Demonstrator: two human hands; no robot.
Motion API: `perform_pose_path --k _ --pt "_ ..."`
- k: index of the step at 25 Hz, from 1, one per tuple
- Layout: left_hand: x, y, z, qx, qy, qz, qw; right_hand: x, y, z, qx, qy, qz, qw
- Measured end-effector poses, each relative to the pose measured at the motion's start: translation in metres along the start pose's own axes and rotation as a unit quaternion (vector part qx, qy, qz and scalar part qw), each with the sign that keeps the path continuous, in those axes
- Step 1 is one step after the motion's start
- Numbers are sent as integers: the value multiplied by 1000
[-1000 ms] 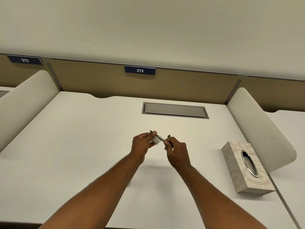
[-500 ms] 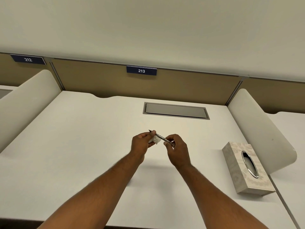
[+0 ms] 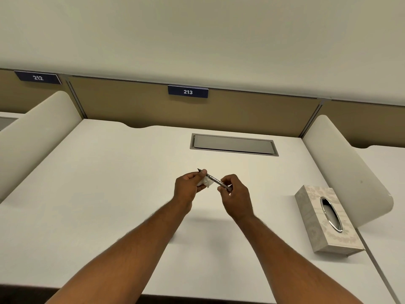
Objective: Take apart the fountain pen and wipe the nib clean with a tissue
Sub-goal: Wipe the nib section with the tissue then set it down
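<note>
While your left hand (image 3: 188,187) pinches the crumpled tissue (image 3: 205,182) around the fountain pen (image 3: 215,181) near its nib end, your right hand (image 3: 235,195) pinches its barrel above the desk (image 3: 109,183).

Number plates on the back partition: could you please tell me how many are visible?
2. Plate 213 hangs above the middle of the desk; plate 212 is at the far left, over the neighbouring desk. Others may lie outside the frame.
</note>
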State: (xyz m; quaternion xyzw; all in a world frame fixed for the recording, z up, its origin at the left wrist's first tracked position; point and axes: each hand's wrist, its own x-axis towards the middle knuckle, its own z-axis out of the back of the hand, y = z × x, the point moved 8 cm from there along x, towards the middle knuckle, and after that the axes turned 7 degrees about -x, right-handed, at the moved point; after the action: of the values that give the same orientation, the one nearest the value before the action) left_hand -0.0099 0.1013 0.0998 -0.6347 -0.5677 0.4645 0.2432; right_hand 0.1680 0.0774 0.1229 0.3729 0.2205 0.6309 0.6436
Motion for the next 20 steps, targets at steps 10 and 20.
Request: perform_pose_path --k 10,20 --pt "-2 5 -2 -3 -11 11 1000 -3 -5 4 13 -8 23 1000" --pt "-2 5 -1 4 -18 8 1000 3 -2 3 4 -31 42 999"
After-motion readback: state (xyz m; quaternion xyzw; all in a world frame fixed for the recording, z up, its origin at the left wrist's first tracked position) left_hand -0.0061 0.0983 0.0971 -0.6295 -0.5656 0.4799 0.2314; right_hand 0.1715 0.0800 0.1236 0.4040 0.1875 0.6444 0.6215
